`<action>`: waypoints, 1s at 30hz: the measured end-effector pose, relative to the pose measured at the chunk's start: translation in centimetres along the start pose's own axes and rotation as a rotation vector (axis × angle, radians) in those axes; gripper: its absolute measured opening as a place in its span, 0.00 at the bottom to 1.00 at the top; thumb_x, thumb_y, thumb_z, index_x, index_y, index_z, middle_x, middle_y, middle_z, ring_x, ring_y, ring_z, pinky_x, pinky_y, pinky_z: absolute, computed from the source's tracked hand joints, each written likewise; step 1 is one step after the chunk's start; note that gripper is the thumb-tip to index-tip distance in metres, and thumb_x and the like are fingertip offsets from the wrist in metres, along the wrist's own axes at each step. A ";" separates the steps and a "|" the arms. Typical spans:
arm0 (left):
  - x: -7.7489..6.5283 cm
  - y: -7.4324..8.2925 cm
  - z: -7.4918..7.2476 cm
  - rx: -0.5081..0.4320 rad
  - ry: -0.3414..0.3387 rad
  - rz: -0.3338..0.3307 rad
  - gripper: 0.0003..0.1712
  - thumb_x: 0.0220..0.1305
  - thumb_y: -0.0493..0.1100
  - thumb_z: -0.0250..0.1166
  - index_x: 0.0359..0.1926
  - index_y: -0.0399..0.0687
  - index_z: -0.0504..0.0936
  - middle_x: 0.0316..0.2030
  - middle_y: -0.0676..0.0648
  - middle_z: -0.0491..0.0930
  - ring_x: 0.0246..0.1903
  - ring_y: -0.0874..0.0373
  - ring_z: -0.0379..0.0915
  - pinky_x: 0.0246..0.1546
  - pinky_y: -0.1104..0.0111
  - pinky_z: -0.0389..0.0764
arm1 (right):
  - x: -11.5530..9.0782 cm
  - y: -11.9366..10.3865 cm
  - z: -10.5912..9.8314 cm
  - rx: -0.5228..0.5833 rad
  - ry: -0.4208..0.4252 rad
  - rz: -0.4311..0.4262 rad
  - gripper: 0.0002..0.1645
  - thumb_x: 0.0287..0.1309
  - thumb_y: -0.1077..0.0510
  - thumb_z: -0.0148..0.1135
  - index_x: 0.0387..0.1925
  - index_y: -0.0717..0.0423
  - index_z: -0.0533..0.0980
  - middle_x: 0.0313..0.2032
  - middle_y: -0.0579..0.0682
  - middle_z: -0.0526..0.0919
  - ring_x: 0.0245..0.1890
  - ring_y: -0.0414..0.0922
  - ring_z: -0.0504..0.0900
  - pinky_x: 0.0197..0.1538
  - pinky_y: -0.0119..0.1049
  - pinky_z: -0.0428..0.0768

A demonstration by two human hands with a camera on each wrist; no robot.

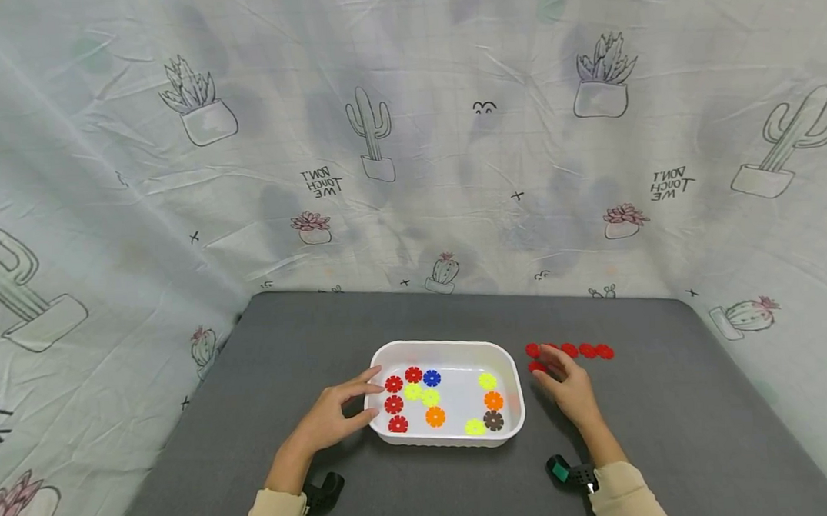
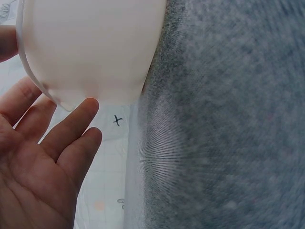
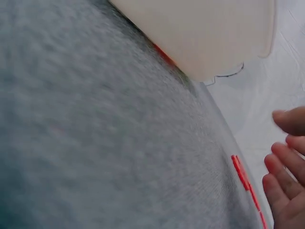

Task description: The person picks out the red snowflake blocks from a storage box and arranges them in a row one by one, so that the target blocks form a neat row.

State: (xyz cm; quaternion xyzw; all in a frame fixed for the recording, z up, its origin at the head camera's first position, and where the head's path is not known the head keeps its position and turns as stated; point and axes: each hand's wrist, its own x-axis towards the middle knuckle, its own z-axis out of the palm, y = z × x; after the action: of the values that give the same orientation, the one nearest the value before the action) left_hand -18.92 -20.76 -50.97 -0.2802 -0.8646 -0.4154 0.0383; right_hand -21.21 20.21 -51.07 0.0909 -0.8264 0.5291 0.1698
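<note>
Fingers of the left hand are spread and nearly straight, its tips laid against the left end wall of the white rectangular plastic tray; nothing is gripped, and the left wrist view shows the open palm just beside the tray's rounded corner. The right hand lies on the grey felt-covered table just right of the tray, fingers loosely extended and holding nothing; its fingertips reach the near end of a row of red flower-shaped plastic discs lying flat on the table, with one more red disc beside the thumb. Whether the tips actually touch the row cannot be told.

Inside the tray lie flower-shaped discs in several colours: four red ones at the left end, a blue one, yellow ones near the middle and toward the right, two orange ones and a dark brown one at the right front corner. They lie flat, mostly apart.

A pale curtain printed with cacti hangs behind the table.
</note>
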 end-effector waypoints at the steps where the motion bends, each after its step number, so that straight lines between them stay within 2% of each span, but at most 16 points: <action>1: 0.0 0.0 0.0 -0.002 0.000 -0.003 0.20 0.60 0.47 0.65 0.52 0.45 0.81 0.65 0.46 0.68 0.63 0.46 0.67 0.58 0.48 0.71 | 0.0 -0.5 0.0 0.015 -0.005 0.003 0.30 0.51 0.72 0.65 0.57 0.76 0.68 0.55 0.72 0.74 0.54 0.67 0.73 0.53 0.22 0.75; 7: 0.1 0.0 0.0 -0.018 0.003 -0.007 0.20 0.59 0.46 0.66 0.52 0.46 0.81 0.65 0.46 0.68 0.63 0.47 0.67 0.58 0.49 0.71 | 0.2 -2.7 -0.1 0.062 -0.033 -0.028 0.31 0.52 0.70 0.65 0.59 0.73 0.67 0.56 0.70 0.74 0.55 0.61 0.73 0.56 0.21 0.72; 13: 0.0 0.2 -0.1 -0.005 0.005 -0.002 0.19 0.59 0.44 0.66 0.52 0.45 0.81 0.65 0.46 0.69 0.63 0.45 0.67 0.58 0.48 0.72 | 0.6 -5.2 0.3 0.158 -0.073 -0.095 0.32 0.52 0.73 0.63 0.59 0.74 0.66 0.57 0.70 0.73 0.57 0.41 0.75 0.57 0.19 0.70; 15: 0.0 0.2 0.0 -0.008 0.008 -0.001 0.20 0.58 0.43 0.66 0.52 0.45 0.81 0.65 0.44 0.68 0.63 0.44 0.67 0.58 0.48 0.71 | 0.6 -6.2 0.7 0.170 -0.097 -0.116 0.32 0.52 0.74 0.63 0.59 0.75 0.65 0.57 0.71 0.72 0.56 0.38 0.75 0.57 0.19 0.70; 18: 0.0 0.0 0.0 -0.012 0.010 0.000 0.20 0.58 0.42 0.66 0.52 0.45 0.81 0.65 0.43 0.68 0.63 0.43 0.67 0.58 0.47 0.71 | 0.5 -7.7 1.5 0.187 -0.151 -0.137 0.31 0.53 0.73 0.62 0.59 0.75 0.65 0.57 0.71 0.72 0.57 0.46 0.75 0.58 0.23 0.71; 22: 0.0 -0.2 0.0 0.000 0.007 0.000 0.20 0.59 0.46 0.66 0.53 0.48 0.81 0.65 0.45 0.68 0.63 0.46 0.67 0.58 0.48 0.71 | 0.4 -9.2 3.0 0.230 -0.256 -0.143 0.30 0.55 0.72 0.61 0.59 0.74 0.65 0.58 0.70 0.71 0.59 0.61 0.71 0.61 0.41 0.72; 25: 0.0 -0.2 -0.1 -0.001 0.003 0.001 0.20 0.60 0.48 0.65 0.53 0.49 0.81 0.66 0.47 0.68 0.63 0.47 0.66 0.58 0.48 0.71 | 0.3 -10.0 4.3 0.249 -0.339 -0.124 0.30 0.56 0.70 0.61 0.60 0.73 0.65 0.59 0.69 0.71 0.60 0.64 0.70 0.61 0.54 0.69; 27: 0.0 -0.2 -0.1 -0.004 0.002 0.003 0.20 0.60 0.49 0.64 0.53 0.49 0.81 0.66 0.48 0.68 0.63 0.47 0.66 0.57 0.47 0.71 | 0.3 -10.0 5.4 0.260 -0.391 -0.109 0.30 0.57 0.69 0.61 0.60 0.73 0.64 0.60 0.69 0.70 0.61 0.63 0.69 0.60 0.58 0.67; 30: 0.0 -0.2 -0.1 0.002 0.003 0.005 0.20 0.61 0.48 0.64 0.53 0.48 0.81 0.66 0.47 0.68 0.63 0.46 0.67 0.57 0.46 0.71 | 0.3 -9.2 7.3 0.261 -0.451 -0.100 0.31 0.56 0.69 0.61 0.61 0.70 0.65 0.61 0.67 0.70 0.62 0.61 0.70 0.60 0.57 0.68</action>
State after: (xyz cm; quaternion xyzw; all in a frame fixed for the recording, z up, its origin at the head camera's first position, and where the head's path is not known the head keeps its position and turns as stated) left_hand -19.01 -20.88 -51.05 -0.2819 -0.8642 -0.4148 0.0407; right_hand -19.79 9.69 -46.02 0.2685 -0.7624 0.5887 -0.0058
